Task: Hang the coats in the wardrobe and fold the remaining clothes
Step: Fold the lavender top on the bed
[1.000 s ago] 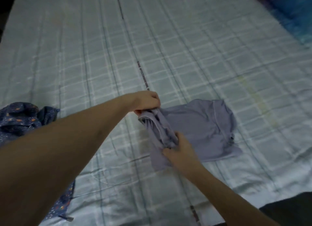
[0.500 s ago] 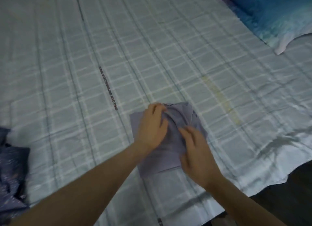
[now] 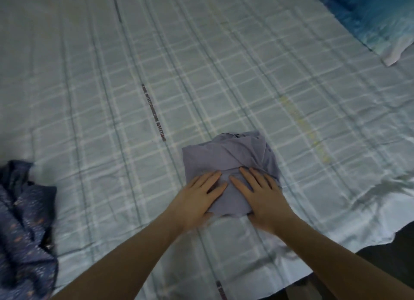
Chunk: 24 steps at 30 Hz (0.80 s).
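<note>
Two flat hands, left (image 3: 197, 197) and right (image 3: 263, 196), fingers straight, press the folded purple top (image 3: 228, 156) on the bed (image 3: 224, 75), lower middle. It looks nearly done. The blue clothes (image 3: 24, 221), lower left, still need folding.

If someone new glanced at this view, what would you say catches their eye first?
Probably the folded lilac garment near the bed's front edge, with the left hand and right hand pressed flat on its near half. Next, the crumpled dark blue patterned garment at far left, and the blue pillow at top right on the pale checked sheet.
</note>
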Available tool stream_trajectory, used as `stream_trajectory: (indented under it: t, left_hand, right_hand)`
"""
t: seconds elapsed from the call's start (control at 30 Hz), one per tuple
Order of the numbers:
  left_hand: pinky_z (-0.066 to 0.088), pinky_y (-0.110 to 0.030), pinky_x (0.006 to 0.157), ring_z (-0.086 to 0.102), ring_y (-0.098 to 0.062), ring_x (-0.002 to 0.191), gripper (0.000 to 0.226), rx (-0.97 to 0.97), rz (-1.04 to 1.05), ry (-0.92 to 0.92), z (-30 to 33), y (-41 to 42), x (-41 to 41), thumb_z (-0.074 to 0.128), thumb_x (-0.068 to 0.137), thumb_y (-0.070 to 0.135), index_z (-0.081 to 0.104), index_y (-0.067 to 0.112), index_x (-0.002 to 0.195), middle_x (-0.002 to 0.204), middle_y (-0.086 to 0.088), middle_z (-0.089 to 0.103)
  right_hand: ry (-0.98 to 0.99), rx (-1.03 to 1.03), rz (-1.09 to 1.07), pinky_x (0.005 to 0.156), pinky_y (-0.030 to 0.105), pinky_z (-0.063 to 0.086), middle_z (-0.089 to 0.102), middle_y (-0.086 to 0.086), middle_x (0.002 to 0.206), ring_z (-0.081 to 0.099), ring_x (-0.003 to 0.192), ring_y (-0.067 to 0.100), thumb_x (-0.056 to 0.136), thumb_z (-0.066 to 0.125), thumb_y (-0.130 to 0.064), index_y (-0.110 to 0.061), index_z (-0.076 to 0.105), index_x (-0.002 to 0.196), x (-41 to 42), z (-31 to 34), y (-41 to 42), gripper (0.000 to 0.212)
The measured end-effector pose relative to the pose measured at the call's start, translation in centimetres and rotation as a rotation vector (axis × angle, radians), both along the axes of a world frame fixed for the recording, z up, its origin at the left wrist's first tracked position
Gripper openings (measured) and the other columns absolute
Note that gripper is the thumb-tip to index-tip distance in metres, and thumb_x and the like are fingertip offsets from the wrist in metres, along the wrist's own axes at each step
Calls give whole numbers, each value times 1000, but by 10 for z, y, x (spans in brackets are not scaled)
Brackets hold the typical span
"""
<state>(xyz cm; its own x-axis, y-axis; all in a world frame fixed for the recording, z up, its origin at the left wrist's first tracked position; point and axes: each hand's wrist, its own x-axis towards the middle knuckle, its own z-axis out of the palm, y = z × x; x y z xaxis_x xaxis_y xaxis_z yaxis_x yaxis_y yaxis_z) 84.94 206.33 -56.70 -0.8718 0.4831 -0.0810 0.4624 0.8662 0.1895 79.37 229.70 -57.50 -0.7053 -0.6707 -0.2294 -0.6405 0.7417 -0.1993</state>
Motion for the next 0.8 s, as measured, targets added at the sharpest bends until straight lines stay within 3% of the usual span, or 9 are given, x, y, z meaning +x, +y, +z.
stream_trajectory:
  t: [0.07, 0.17, 0.23, 0.33, 0.4, 0.47, 0.57, 0.73, 0.8]
  left_hand:
    - [48, -34, 80, 54, -27, 101, 47, -30, -10, 93, 16, -1, -7, 51, 77, 44, 65, 17, 112, 115, -8, 59]
    - [50, -29, 55, 62, -24, 69, 18, -35, -4, 98, 39, -4, -12, 59, 74, 27, 66, 17, 87, 84, -3, 61]
    - [45, -25, 45, 62, -21, 59, 15, -70, 52, 60, 61, -8, -14, 72, 66, 20, 65, 20, 80, 75, 1, 61]
    - [48, -27, 46, 66, -22, 70, 32, -89, 125, -2, 111, -17, -19, 77, 59, 10, 65, 20, 87, 82, 1, 65]
    - [54, -35, 59, 64, -26, 89, 36, -86, 185, -6, 153, -27, -23, 68, 69, 5, 64, 18, 102, 99, -1, 66]
    - [49, -38, 69, 59, -29, 98, 37, -80, 226, 11, 196, -38, -25, 59, 76, 2, 60, 15, 110, 107, -5, 64]
    - [35, -34, 74, 54, -29, 97, 33, -76, 283, 43, 258, -60, -16, 55, 76, 2, 54, 14, 107, 106, -6, 62]
    - [37, -36, 68, 54, -28, 87, 6, 12, 439, -55, 361, -105, 27, 39, 89, 22, 39, 17, 92, 96, -7, 58]
    - [37, -37, 63, 57, -31, 78, 20, -4, 470, 54, 398, -128, 60, 31, 86, 36, 39, 18, 88, 86, -8, 61]
  right_hand:
    - [54, 0, 2, 91, 47, 48, 50, 17, 139, 49, 123, 33, 52, 77, -33, -28, 41, 140, -1, 5, -2, 95]
    - [135, -18, -21, 71, 39, 53, 54, 20, 121, 56, 105, 37, 57, 80, -17, -19, 53, 124, -1, 22, -2, 72]
    - [181, -28, -38, 58, 35, 51, 53, 14, 105, 59, 89, 35, 60, 76, -7, -15, 61, 109, -7, 46, -2, 52]
    - [238, -35, -1, 47, 33, 46, 59, 7, 82, 60, 69, 30, 54, 77, -6, -13, 65, 91, -22, 97, -6, 41]
    - [285, -41, 25, 47, 31, 44, 60, 3, 73, 59, 61, 27, 49, 80, -9, -15, 64, 86, -33, 138, -13, 41]
    - [314, -57, 46, 50, 30, 44, 57, -1, 66, 58, 58, 25, 46, 81, -10, -17, 61, 80, -44, 184, -23, 40]
    - [330, -104, 83, 56, 31, 47, 58, -3, 65, 58, 60, 24, 48, 78, -16, -19, 59, 78, -53, 252, -45, 36]
    - [269, -157, 230, 56, 34, 46, 60, -4, 79, 56, 75, 22, 78, 54, -23, -20, 56, 89, -47, 348, -98, 12]
    - [296, -227, 362, 51, 33, 47, 61, -6, 80, 57, 76, 18, 79, 50, -30, -22, 57, 90, -33, 379, -129, 15]
